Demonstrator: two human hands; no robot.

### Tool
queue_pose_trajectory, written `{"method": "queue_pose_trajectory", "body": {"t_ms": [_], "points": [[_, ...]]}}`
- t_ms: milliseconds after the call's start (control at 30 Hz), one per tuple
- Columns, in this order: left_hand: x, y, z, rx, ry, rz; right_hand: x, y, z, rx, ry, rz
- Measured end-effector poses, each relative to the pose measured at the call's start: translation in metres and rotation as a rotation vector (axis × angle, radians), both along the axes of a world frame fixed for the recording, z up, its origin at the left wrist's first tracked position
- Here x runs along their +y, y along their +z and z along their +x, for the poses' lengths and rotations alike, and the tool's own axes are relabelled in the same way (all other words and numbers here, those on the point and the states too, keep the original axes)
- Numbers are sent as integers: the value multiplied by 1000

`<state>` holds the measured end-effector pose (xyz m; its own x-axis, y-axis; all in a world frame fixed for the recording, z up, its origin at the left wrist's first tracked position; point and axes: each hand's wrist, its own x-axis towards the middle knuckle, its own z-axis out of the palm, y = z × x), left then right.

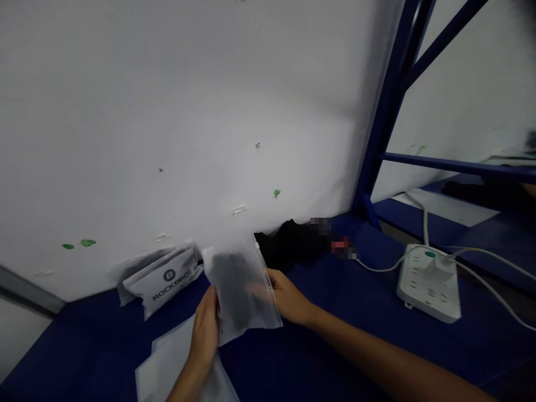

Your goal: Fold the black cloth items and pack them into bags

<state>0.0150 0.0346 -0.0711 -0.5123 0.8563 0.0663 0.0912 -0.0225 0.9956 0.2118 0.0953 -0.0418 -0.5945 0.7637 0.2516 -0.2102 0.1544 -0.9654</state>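
Note:
I hold a frosted zip bag [238, 285] with a dark item inside, upright above the blue table [335, 335]. My left hand [205, 329] grips its lower left edge. My right hand [287, 298] grips its right side, beside the zip strip. Below my left hand lie flat empty frosted bags [167, 357]. To the left, packed white bags printed ROCKBROS [167, 279] lean against the white wall.
A pile of black fabric items [293, 243] lies against the wall behind the bag. A white power strip [429, 282] with white cables sits at the right. A blue metal rack frame [389, 111] rises at the right, with another table surface beyond it.

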Motion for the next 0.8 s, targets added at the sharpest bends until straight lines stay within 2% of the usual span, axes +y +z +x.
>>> {"method": "queue_pose_trajectory", "body": {"t_ms": [133, 300, 433, 533, 567, 633, 700, 767, 800], "points": [[0, -8, -10, 221, -78, -72, 2, 3, 4, -90, 98, 79], [1, -2, -24, 418, -58, -29, 13, 24, 21, -227, 199, 393], [3, 5, -35, 449, -51, 21, 33, 42, 54, -335, 306, 345], [6, 8, -45, 393, 8, 44, 48, 46, 87, -320, 369, 182], [7, 9, -47, 367, 33, 47, 52, 46, 96, -304, 291, 105], [8, 9, -49, 329, 55, 50, 58, 44, 103, -187, 8, -64], [8, 9, -46, 304, 38, 46, 62, 39, 97, -20, -288, -173], [7, 9, -39, 278, -11, 37, 65, 33, 82, 81, -446, -215], [6, 9, -36, 267, -40, 30, 65, 30, 73, 69, -453, -221]]}}
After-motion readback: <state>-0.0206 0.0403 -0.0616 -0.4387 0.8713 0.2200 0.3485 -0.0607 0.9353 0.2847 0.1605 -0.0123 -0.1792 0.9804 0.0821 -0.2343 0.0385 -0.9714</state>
